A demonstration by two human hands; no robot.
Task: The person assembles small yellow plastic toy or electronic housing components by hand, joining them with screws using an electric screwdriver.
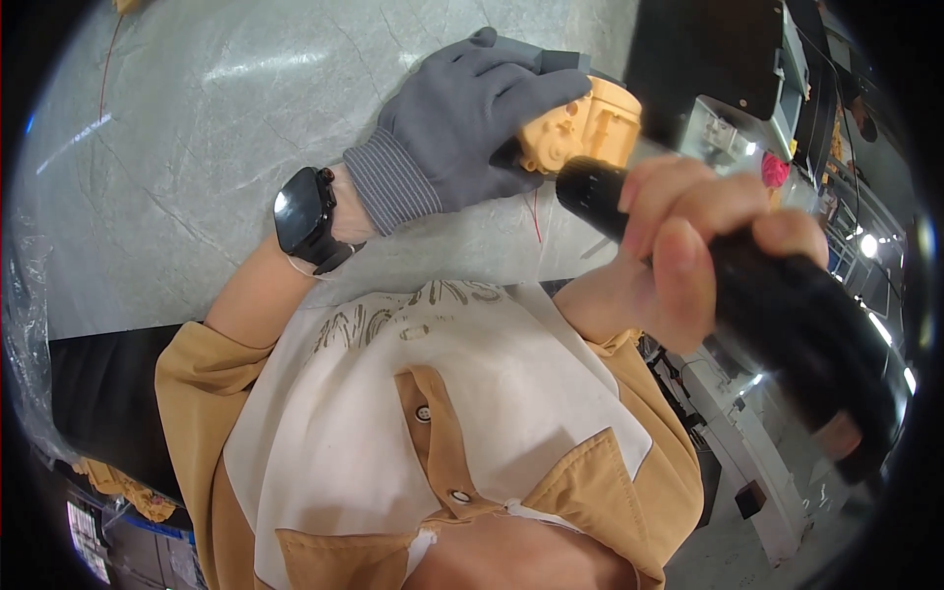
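Note:
My left hand (467, 128), in a grey knit glove, is closed around a pale orange moulded plastic part (612, 118) over the table. The part has round holes and ribs on its face. Bare, my right hand (688, 231) wraps round a black electric screwdriver (792, 305) with a ribbed front collar. Its collar end points at the lower edge of the part. Whether the tip touches the part cannot be made out. A dark grey block (562, 63) shows just beyond my gloved fingers, partly hidden by them.
A grey marbled table (236, 128) spreads ahead of me. At the far right stand a black panel (698, 54), a clear-and-metal fixture (718, 126) and a pink object (775, 169). More orange parts (128, 489) lie low on the left, near clear plastic film (28, 305).

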